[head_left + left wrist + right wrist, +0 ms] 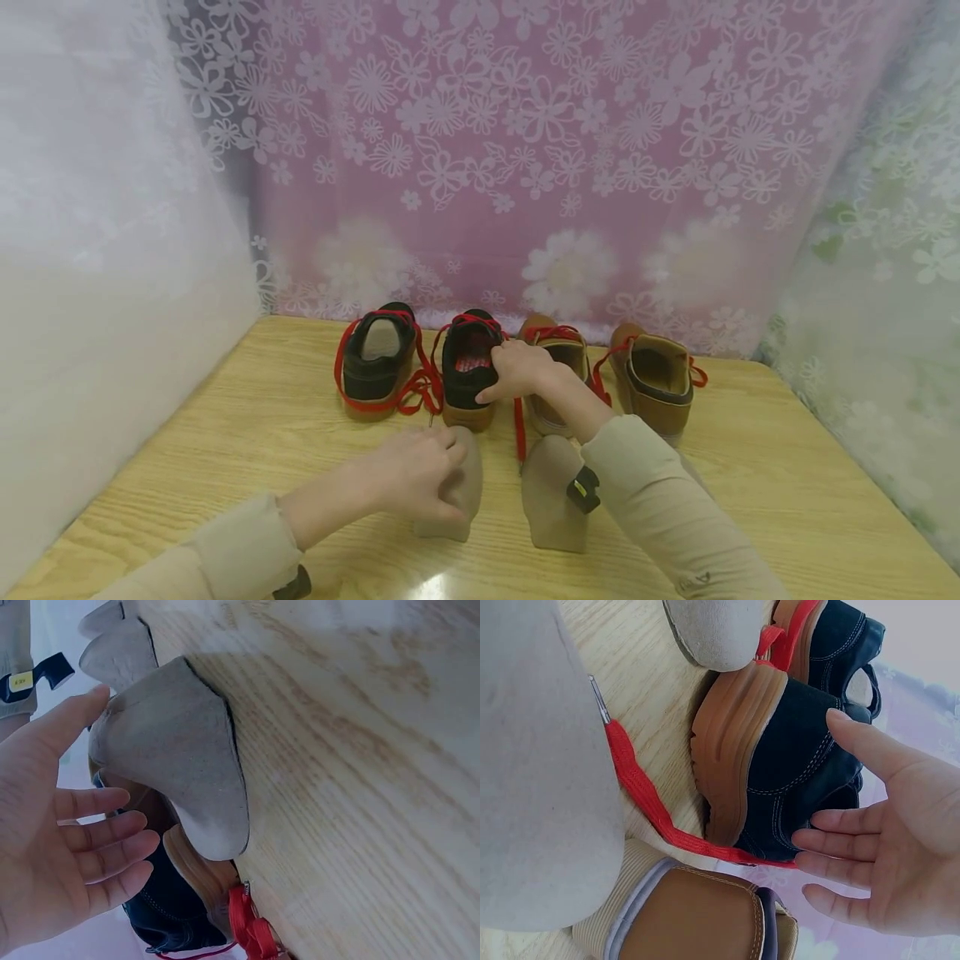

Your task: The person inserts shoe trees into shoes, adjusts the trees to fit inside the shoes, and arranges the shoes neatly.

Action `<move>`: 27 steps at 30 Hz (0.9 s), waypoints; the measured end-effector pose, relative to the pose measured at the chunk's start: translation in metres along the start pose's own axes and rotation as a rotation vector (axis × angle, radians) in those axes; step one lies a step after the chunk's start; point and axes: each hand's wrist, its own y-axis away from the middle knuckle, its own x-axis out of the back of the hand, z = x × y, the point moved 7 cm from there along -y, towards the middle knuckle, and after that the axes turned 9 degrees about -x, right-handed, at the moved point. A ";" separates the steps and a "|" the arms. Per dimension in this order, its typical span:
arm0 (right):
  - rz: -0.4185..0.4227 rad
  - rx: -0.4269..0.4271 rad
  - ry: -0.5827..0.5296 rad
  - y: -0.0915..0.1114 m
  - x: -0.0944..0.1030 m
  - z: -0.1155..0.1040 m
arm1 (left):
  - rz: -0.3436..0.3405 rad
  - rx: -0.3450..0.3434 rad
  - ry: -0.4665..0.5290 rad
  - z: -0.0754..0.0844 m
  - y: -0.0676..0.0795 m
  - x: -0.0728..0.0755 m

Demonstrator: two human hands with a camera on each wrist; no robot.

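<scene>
A black shoe with red laces (463, 390) stands second from the left, its patterned red lining showing. My right hand (521, 369) is at its opening; in the right wrist view the thumb overlaps the dark upper (795, 750) and the fingers are loosely straight. My left hand (412, 471) hovers low over a grey insole (172, 742) in front of that shoe. Its fingers (112, 844) are relaxed and spread, the thumb tip right at the insole's edge. The leftmost black shoe (369, 379) has a grey insole (381, 340) inside.
Two brown shoes with red laces (660, 387) stand to the right in the same row. Another grey insole (551, 500) lies in front, and a further one shows partly behind the right sleeve (652, 475). Loose lace ends trail on the wooden table (247, 425). A floral curtain (480, 167) hangs behind.
</scene>
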 end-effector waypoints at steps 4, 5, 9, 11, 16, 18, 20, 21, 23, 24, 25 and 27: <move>0.000 -0.001 0.009 -0.001 -0.001 0.000 | 0.002 0.007 -0.019 0.002 0.000 -0.005; 0.000 -0.001 0.012 -0.001 -0.001 0.000 | 0.003 0.006 -0.029 0.003 0.000 -0.007; 0.003 0.005 0.023 -0.001 -0.001 0.000 | 0.022 -0.013 -0.095 0.009 0.000 -0.012; 0.003 0.011 0.030 -0.001 -0.001 -0.001 | 0.038 -0.027 -0.133 0.012 0.000 -0.014; 0.007 0.028 0.041 -0.001 -0.002 -0.003 | 0.038 -0.045 -0.160 0.017 0.000 -0.018; 0.006 0.030 0.038 0.000 -0.002 -0.003 | 0.029 -0.050 -0.166 0.019 0.000 -0.019; 0.006 0.032 0.031 0.000 -0.002 -0.003 | 0.025 -0.051 -0.183 0.020 0.000 -0.020; 0.007 0.032 0.029 0.000 -0.001 -0.003 | 0.025 -0.050 -0.196 0.021 0.000 -0.020; 0.012 0.032 0.029 0.000 -0.001 -0.003 | 0.020 -0.044 -0.204 0.021 0.000 -0.020; 0.016 0.031 0.031 0.001 -0.001 -0.003 | 0.019 -0.043 -0.208 0.021 0.000 -0.020; 0.021 0.031 0.034 0.001 -0.001 -0.003 | 0.020 -0.044 -0.211 0.022 0.000 -0.020; 0.034 0.030 0.043 0.001 0.000 -0.003 | 0.025 -0.052 -0.229 0.023 0.000 -0.019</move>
